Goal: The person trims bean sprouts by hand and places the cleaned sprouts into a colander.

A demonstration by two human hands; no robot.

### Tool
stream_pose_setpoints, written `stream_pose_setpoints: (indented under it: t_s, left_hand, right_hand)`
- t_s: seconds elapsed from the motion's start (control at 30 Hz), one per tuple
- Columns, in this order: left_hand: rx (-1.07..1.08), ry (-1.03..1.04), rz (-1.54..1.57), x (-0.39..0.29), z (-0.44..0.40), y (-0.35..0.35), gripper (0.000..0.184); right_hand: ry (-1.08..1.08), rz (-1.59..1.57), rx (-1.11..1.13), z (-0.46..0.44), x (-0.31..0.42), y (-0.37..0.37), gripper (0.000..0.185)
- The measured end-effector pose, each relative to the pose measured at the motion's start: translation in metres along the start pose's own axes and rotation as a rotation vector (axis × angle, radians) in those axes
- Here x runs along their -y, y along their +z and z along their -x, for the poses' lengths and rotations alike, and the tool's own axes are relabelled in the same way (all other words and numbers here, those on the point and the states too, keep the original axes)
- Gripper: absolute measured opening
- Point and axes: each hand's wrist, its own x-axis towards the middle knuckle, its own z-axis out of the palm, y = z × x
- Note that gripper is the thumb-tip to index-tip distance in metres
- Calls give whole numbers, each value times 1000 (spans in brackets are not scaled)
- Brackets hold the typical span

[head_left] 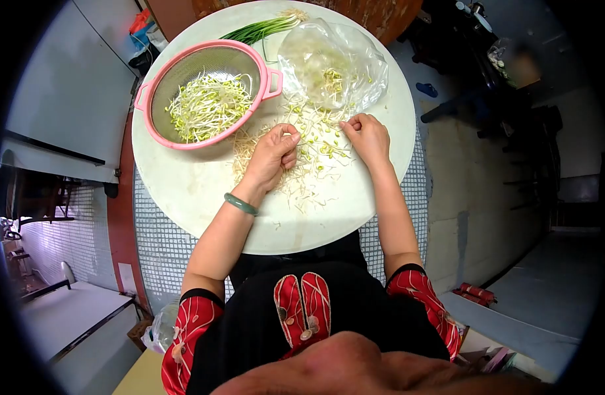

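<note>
Loose bean sprouts and trimmed root ends lie scattered over a round white table. Among them, at the left side of the pile, is my left hand, with its fingers curled in and the thumb against the index finger. My right hand is at the pile's right edge, its thumb and index finger pinched together. Anything in either pinch is too small to make out. A pink-rimmed colander with a heap of cleaned sprouts stands beyond my left hand.
A clear plastic bag with more sprouts inside lies past my right hand. At the far edge of the table is a bunch of green onions. A blue slipper is on the floor at the right.
</note>
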Motion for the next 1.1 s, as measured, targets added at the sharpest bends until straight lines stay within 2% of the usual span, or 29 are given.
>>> stream_pose_setpoints:
  t_s: [0.07,0.27,0.37,0.47,0.57,0.7,0.87,1.1]
  left_hand:
    - [11,-20,10,-2,0,-2,11]
    - [23,-33,32,-1,-1,-6,11]
    - [19,-35,-1,-1,0,-5,12]
    - [12,-54,-81,0,0,-3,16]
    - [49,-96,-191,5,-1,-4,20]
    - [17,-106,-298,15,0,-2,24]
    - [8,-99,-220,4,6,12,23]
    - [37,-141,-66,4,4,3,16]
  right_hand:
    - [-14,112,-11,-6,2,6,26]
    - [32,48,131,-4,-2,0,20]
    - [135,-63,142,4,5,-14,16]
    - [339,-449,187,14,16,-29,11]
    - [354,-932,226,28,16,-18,10]
    - [437,-1129,427,45,35,-13,7]
    - [288,-1074,528,59,66,-10,9]
    - [238,-1025,570,67,67,1,10]
